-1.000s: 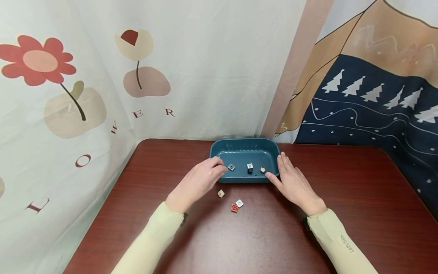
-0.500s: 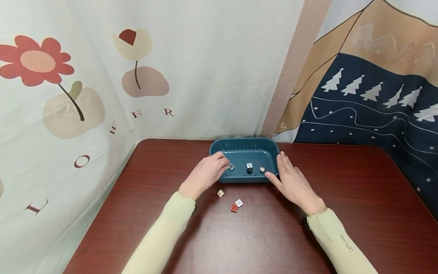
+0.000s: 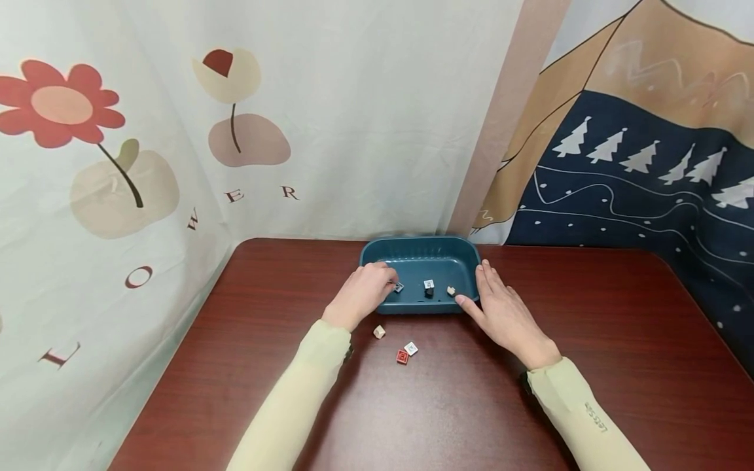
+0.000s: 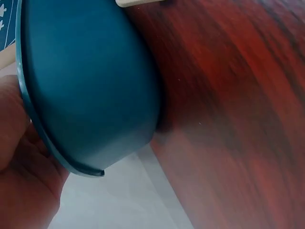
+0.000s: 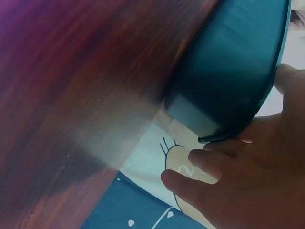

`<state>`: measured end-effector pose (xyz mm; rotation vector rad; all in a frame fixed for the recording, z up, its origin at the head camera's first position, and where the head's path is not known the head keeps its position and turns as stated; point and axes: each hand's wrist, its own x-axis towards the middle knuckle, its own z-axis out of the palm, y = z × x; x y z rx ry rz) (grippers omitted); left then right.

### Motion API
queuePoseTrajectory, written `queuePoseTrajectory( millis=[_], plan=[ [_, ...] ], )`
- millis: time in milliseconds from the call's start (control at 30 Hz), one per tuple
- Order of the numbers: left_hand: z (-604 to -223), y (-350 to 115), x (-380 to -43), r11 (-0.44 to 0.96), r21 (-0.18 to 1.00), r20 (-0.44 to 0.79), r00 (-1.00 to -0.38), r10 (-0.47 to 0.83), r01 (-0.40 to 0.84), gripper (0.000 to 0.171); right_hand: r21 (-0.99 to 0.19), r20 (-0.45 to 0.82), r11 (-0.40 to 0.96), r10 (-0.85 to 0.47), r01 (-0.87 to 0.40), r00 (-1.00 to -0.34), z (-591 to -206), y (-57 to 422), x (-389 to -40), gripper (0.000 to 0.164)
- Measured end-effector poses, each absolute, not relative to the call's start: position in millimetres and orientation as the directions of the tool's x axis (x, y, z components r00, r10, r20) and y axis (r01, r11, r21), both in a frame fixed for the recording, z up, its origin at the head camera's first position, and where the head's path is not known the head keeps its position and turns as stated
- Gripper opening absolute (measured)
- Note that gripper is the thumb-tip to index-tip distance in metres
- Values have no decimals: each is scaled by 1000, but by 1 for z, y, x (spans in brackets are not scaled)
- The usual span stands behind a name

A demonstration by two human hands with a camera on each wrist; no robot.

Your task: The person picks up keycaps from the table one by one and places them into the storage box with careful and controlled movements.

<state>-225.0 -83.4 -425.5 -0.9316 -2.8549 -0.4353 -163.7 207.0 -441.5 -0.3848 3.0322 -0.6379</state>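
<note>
Left hand (image 3: 364,289) is over the left end of the blue tray (image 3: 421,309), fingers bent down inside it, right by the little grey block (image 3: 399,288). Honestly can't tell if that grip is pinching anything: the fingertips are hidden in the head view, and the left wrist view mostly gets the tray's outer wall with part of the hand behind the rim.

The right hand's easier. That right hand (image 3: 503,313) has its grip spread, fingers pretty much straight along the tray's right end, thumb out at the near right corner, and it isn't pinching any blocks.

Also in the tray: a white block (image 3: 429,284) with a black block (image 3: 429,293) right up against it around the middle, plus a beige block (image 3: 451,290) near the right thumb.

Just in front of the tray on the brown table (image 3: 448,418) there's a cream block (image 3: 379,332), then a second white block (image 3: 411,348) and a red block (image 3: 402,357) sitting corner to corner. Tray itself is at the table's far edge, with a pale flower-print curtain (image 3: 365,131) behind it.
</note>
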Motion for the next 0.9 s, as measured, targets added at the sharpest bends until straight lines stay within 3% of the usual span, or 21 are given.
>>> queuePoseTrajectory(
  millis=[233, 367, 633, 900],
  plan=[
    [-424, -79, -228, 804, 236, 124, -838, 532, 545, 18, -400, 21, 887, -242, -230, -970, -441, 206, -164, 95],
    [-424, -79, -227, 808, 199, 151, -832, 535, 555, 23, -405, 18, 886, -242, -228, -970, -441, 207, -164, 95],
    [-422, -86, -212, 755, 99, 349, -733, 583, 648, 27, -401, 26, 887, -238, -228, -971, -441, 206, -164, 96],
    [-419, -94, -189, 682, 19, 460, -613, 643, 731, 40, -406, 19, 884, -246, -233, -969, -440, 206, -163, 96]
  ],
)
